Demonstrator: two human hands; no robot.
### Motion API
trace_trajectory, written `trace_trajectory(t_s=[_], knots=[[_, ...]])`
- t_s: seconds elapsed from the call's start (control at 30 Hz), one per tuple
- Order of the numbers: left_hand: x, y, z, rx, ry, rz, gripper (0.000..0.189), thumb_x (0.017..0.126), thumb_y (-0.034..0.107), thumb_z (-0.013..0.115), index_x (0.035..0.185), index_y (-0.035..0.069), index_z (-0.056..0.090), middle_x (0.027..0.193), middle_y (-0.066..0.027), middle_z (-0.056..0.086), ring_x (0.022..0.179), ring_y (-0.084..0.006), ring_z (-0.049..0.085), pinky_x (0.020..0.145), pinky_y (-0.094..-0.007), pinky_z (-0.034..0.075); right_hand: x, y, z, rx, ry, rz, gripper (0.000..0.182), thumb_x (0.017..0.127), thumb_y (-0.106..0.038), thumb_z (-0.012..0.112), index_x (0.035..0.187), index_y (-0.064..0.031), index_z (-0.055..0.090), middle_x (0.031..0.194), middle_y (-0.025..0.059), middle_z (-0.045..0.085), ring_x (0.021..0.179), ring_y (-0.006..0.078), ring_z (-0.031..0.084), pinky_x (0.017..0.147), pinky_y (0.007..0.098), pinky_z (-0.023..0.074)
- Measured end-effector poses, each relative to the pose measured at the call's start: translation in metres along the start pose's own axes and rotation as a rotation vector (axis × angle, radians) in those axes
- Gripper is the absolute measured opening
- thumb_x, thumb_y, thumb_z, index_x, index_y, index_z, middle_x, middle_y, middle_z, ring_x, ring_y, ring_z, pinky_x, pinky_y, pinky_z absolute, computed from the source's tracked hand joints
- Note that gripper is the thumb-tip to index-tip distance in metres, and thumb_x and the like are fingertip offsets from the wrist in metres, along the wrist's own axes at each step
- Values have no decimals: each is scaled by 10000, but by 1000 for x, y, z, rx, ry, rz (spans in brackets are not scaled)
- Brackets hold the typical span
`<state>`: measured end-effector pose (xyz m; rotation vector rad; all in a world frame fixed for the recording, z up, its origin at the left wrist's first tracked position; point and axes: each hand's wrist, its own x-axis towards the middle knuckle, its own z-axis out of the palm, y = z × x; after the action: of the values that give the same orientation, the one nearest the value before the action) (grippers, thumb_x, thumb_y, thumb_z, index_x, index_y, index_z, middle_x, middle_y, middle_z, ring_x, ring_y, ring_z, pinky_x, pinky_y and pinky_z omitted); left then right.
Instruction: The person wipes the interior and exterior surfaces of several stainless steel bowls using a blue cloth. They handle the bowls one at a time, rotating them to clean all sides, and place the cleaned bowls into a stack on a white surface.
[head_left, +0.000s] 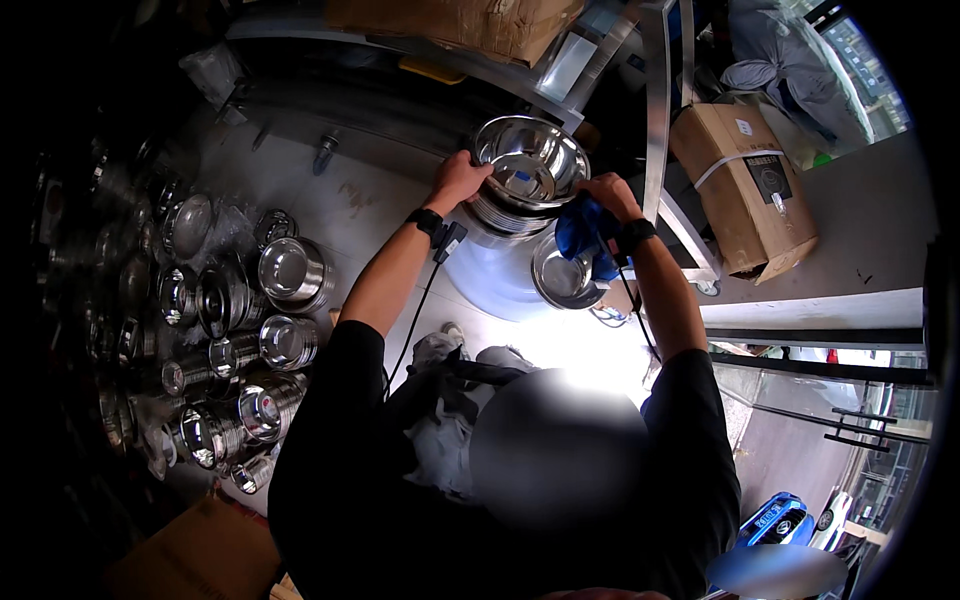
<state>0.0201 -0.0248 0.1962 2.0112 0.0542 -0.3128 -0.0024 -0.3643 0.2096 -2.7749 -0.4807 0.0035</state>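
A wide stainless steel bowl (570, 161) sits tilted on top of a stack of nested metal bowls (514, 217). My left hand (461, 180) grips its left rim, thumb on the inside edge. At the right rim, my right hand (613, 196) holds a bunched blue cloth (577, 229), with its fingers at the bowl's edge. A small blue label (523, 176) shows on the bowl's bottom. The stack rests on a pale round surface (480, 274). Below the cloth stands a smaller steel bowl (559, 277), partly covered by it.
Many stacked steel bowls and pots (289, 341) cover the floor at left. A metal frame on casters (660, 127) rises at right, beside a strapped cardboard box (742, 187). Another cardboard box (457, 26) lies on a shelf ahead. Cables (416, 322) hang from both wrists.
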Motion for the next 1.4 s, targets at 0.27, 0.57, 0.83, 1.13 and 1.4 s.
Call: trace_trajectory(t_s=[0.27, 0.57, 0.83, 1.13, 1.4], knots=[[-16, -16, 1, -722, -126, -45, 349, 869, 359, 696, 1094, 95, 660, 947, -21, 683, 895, -134, 654, 766, -340, 581, -43, -76, -53, 433, 104, 568, 405, 861, -388, 696, 943, 3, 760, 759, 118, 682, 752, 203, 651, 732, 326, 492], [-95, -22, -13, -635, -598, -170, 645, 907, 560, 587, 1367, 111, 532, 1237, -102, 641, 1092, -215, 621, 957, -389, 489, -142, -91, -44, 619, 139, 483, 428, 824, -368, 728, 911, 50, 750, 979, 172, 643, 918, 260, 631, 830, 330, 486], [-226, -56, 17, -906, -685, -242, 592, 945, 487, 546, 1374, 81, 511, 1281, -96, 627, 1141, -224, 620, 973, -416, 510, -248, -98, -10, 729, 61, 294, 360, 844, -337, 746, 873, 22, 748, 981, 161, 641, 927, 227, 594, 839, 333, 465], [-333, -155, 60, -846, -399, -361, 514, 881, 346, 597, 1333, 119, 508, 1194, -75, 630, 1008, -225, 647, 885, -446, 546, -357, -98, 50, 927, 233, 505, 194, 836, -184, 769, 903, -6, 731, 953, 84, 684, 891, 153, 621, 845, 290, 479], [-369, -134, 73, -634, -312, -273, 751, 846, 255, 629, 1499, 248, 260, 1273, -76, 518, 1080, -248, 571, 842, -479, 541, -353, -177, 21, 1258, 454, 466, 662, 869, -99, 721, 1468, -50, 442, 1300, 175, 586, 1083, 241, 627, 975, 343, 499]])
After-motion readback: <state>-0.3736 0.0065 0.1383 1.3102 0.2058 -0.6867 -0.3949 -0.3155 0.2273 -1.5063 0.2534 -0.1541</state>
